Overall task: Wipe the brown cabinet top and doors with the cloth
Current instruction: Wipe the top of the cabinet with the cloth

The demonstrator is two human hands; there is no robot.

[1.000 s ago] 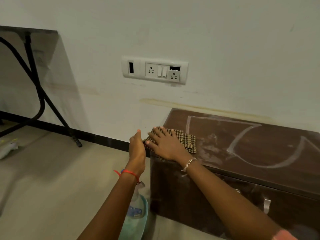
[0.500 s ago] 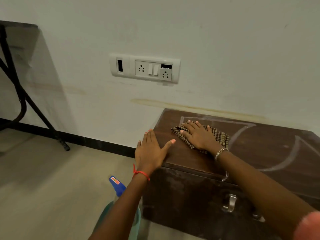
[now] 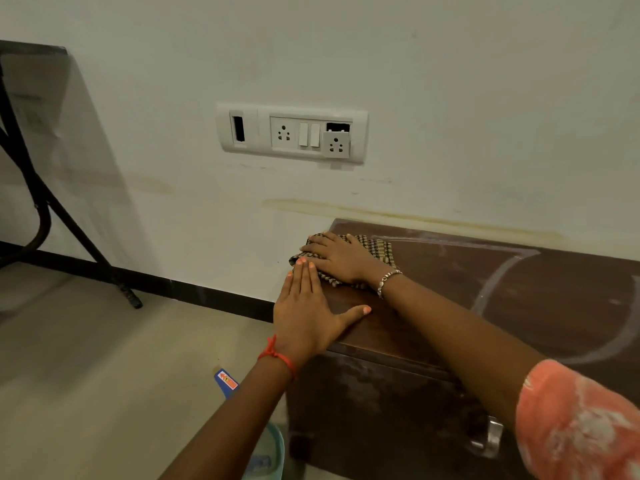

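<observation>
Checked brown-and-cream cloth [image 3: 360, 259] is lying bunched at the far left corner of the brown cabinet top [image 3: 450, 289], close to the wall; right hand [image 3: 341, 258] is pressing flat on the cloth, fingers spread wide and pointing off the cabinet's left end, a silver bracelet [image 3: 387, 281] sitting at the wrist; left hand [image 3: 306, 315] is resting palm-down on the cabinet's left front corner, four fingers held close together, thumb splayed out along the top, fingertips touching the near edge of the cloth; a red thread [image 3: 277, 356] is circling that wrist; pale chalky lines [image 3: 491, 282] are showing on the cabinet top to the right of the cloth; the cabinet's front door [image 3: 381, 417] is facing the camera below, a metal handle [image 3: 490, 438] near its lower right; a blue spray-bottle head [image 3: 225, 381] and a teal basin rim [image 3: 275, 448] are sitting on the floor left of the cabinet; a white socket-and-switch plate [image 3: 292, 133] is hanging on the wall above the cabinet's left end; black folding table legs [image 3: 69, 223] are standing far left of the cabinet.
</observation>
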